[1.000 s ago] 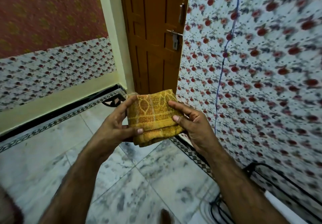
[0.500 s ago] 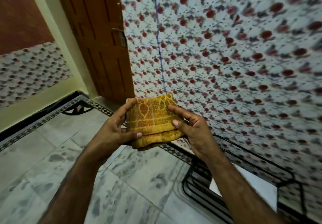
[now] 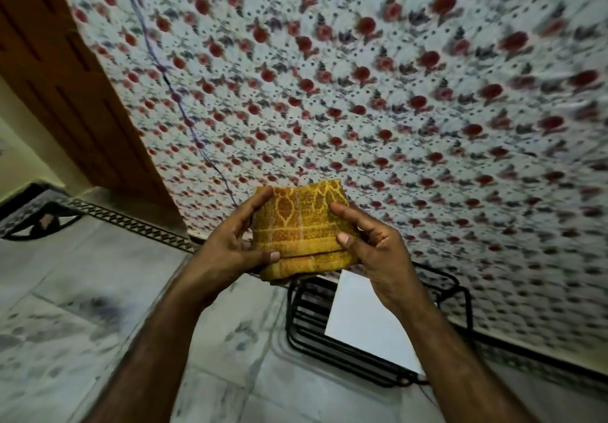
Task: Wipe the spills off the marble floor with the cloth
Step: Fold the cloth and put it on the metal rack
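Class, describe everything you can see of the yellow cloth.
The cloth is mustard yellow with orange motifs and bands, looking like towelling. It is folded into a thick squarish pad, layers showing along its lower edge. The left hand and right hand hold it by its sides, raised above the marble floor.

The floor (image 3: pixel 82 307) is pale marble tile with grey veining, edged by a dark patterned border strip (image 3: pixel 131 225) along the foot of the flowered wall (image 3: pixel 394 93). A black wire rack (image 3: pixel 306 333) stands on the floor against that wall, with a white sheet (image 3: pixel 362 320) lying on it.
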A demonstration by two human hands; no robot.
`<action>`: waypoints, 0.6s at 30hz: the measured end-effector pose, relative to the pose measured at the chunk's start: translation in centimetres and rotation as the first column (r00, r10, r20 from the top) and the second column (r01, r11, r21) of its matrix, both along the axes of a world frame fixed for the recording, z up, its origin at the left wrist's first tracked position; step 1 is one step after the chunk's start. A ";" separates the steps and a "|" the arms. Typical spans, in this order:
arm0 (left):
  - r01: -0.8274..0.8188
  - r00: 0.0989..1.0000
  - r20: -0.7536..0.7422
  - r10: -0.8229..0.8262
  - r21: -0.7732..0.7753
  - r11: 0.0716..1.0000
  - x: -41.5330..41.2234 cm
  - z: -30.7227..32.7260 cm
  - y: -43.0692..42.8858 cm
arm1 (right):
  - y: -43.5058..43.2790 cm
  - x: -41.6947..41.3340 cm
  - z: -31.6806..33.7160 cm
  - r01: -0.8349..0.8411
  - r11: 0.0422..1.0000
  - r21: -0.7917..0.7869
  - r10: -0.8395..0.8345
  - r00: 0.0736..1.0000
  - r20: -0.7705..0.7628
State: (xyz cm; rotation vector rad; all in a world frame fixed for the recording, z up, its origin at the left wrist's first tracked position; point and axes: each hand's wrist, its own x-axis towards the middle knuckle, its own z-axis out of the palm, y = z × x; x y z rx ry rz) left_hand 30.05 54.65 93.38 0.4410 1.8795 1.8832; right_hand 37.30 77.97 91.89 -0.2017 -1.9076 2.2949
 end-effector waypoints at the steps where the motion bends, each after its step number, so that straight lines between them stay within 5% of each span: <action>1: 0.012 1.000 0.010 -0.012 -0.002 1.000 -0.2 -0.4 1.0 | 0.9 0.3 -0.4 0.021 1.000 -0.002 -0.021 1.000 0.005; 18: 0.368 0.929 0.101 -0.357 -0.121 0.922 -4.1 -8.9 17.2 | 12.6 4.2 -9.6 0.363 0.923 0.127 -0.374 0.924 0.080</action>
